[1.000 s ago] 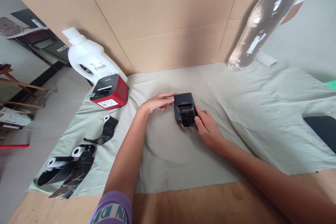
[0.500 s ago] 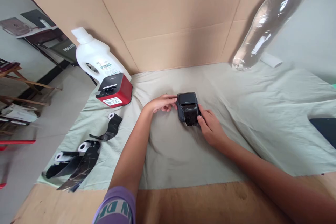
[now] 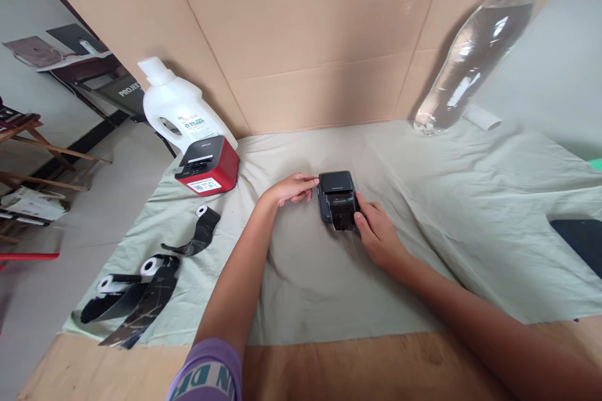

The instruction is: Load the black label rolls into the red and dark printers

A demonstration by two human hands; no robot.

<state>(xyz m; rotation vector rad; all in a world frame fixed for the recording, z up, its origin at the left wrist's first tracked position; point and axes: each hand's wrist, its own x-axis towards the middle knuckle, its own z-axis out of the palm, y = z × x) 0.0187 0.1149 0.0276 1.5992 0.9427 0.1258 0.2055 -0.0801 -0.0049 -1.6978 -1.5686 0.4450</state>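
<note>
A small black portable receipt printer (image 3: 335,182) lies on the cloth in front of me. A strip of blackened paper (image 3: 342,210) hangs out over its near half. My right hand (image 3: 380,232) grips the printer's right side, thumb toward the near corner and fingers along the edge. At the upper left side of the printer, my left hand (image 3: 295,189) reaches in with its index finger stretched out and the tip touching the edge. Its other fingers are loosely bent and hold nothing.
To the left stand a red-and-black printer (image 3: 223,170) and a white detergent bottle (image 3: 181,103). Black-printed paper rolls (image 3: 205,229) lie nearer. A tilted water bottle (image 3: 475,62) leans against the cardboard (image 3: 310,31) beside a white tube (image 3: 483,117). A dark flat object (image 3: 580,241) sits far right.
The view has tilted up slightly, so the blue cap of the water bottle now shows. My left index finger is straighter at the printer's edge. The printer and my right hand look nearly unchanged.
</note>
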